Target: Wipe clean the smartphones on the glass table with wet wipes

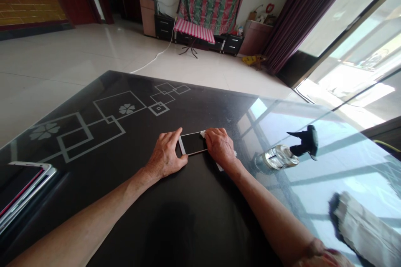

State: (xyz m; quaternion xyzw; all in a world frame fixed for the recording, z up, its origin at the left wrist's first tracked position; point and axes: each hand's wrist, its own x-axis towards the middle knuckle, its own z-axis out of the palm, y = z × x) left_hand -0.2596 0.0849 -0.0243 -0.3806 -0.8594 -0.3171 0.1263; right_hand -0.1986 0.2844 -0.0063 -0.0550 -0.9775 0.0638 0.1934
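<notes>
A phone [193, 143] with a dark screen and pale edges lies on the black glossy table [134, 225]. My left hand [167, 152] grips its left end, thumb at the lower edge and fingers at the upper one. Over the phone's right end is my right hand [219, 144], its fingers closed on a white tissue [220, 167]. Bits of the tissue show at the fingertips and below the palm. The right end of the phone is hidden under that hand.
A clear spray bottle [278, 157] with a black nozzle lies right of my right hand. A crumpled grey cloth [366, 227] is at the lower right. Stacked phone-like devices [28, 187] sit at the left edge. Beyond the table stands a small striped table [194, 30].
</notes>
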